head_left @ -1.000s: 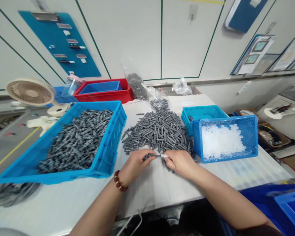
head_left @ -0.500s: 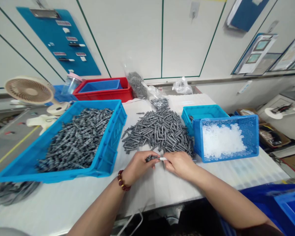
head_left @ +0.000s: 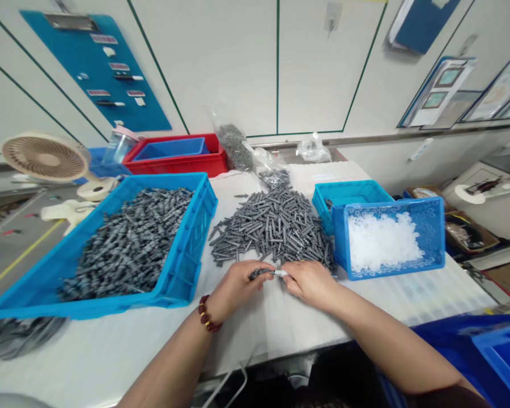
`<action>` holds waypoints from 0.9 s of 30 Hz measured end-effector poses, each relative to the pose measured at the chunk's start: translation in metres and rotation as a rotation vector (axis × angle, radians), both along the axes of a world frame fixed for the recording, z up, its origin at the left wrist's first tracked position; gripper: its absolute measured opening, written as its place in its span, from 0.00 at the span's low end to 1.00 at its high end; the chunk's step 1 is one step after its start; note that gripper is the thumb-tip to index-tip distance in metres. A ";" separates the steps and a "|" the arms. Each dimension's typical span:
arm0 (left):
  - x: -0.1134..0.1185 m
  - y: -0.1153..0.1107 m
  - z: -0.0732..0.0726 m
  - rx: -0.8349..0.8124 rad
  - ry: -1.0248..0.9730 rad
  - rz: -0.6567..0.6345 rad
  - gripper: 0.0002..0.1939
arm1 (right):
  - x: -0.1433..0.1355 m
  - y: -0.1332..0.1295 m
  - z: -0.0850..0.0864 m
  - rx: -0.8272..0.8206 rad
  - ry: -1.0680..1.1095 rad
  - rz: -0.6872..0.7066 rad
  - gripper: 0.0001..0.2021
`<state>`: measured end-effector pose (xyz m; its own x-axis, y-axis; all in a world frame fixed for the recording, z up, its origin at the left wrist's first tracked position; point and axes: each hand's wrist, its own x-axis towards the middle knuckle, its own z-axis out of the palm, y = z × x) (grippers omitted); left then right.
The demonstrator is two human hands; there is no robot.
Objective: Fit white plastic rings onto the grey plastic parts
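Note:
My left hand [head_left: 242, 283], with a beaded bracelet [head_left: 208, 315] on its wrist, is closed on a grey ribbed plastic part [head_left: 258, 273]; whether it holds more than one is hidden by the fingers. Thumb and fingers of my right hand [head_left: 308, 281] pinch a small white plastic piece [head_left: 281, 273], which meets the tip of the grey part between the hands. Just beyond them, a loose heap of similar grey parts [head_left: 276, 224] lies on the white-covered table [head_left: 276, 323].
A large blue crate [head_left: 208, 198] full of grey parts stands left. On the right, a tilted blue bin [head_left: 437, 238] holds small white rings [head_left: 382, 243], before a teal bin [head_left: 352, 192]. Behind are a red bin [head_left: 170, 166], bagged parts [head_left: 236, 147] and a fan [head_left: 46, 156].
The whole scene sits slightly further left in the picture. Both hands stay together, with the grey part and white piece still between them.

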<state>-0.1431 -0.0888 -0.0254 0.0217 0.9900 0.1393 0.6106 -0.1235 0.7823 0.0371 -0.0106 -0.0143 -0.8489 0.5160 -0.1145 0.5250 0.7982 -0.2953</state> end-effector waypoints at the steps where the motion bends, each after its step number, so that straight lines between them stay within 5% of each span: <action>1: 0.000 0.000 0.001 0.004 0.002 0.001 0.12 | 0.000 0.000 0.000 -0.003 -0.002 -0.005 0.12; 20: 0.002 -0.003 0.002 0.044 -0.027 -0.035 0.09 | 0.000 -0.004 -0.004 0.102 -0.001 -0.172 0.17; 23: -0.004 -0.002 0.005 -0.046 -0.197 0.054 0.09 | 0.001 -0.003 -0.002 0.104 0.018 -0.208 0.16; 27: -0.021 0.001 0.013 -0.093 -0.683 0.348 0.17 | 0.004 0.001 -0.001 0.094 0.103 -0.203 0.12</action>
<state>-0.1640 -0.0883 -0.0129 -0.3541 0.9323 -0.0740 -0.0201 0.0715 0.9972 0.0408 -0.0092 -0.0154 -0.7317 0.6812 0.0235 0.6482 0.7061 -0.2851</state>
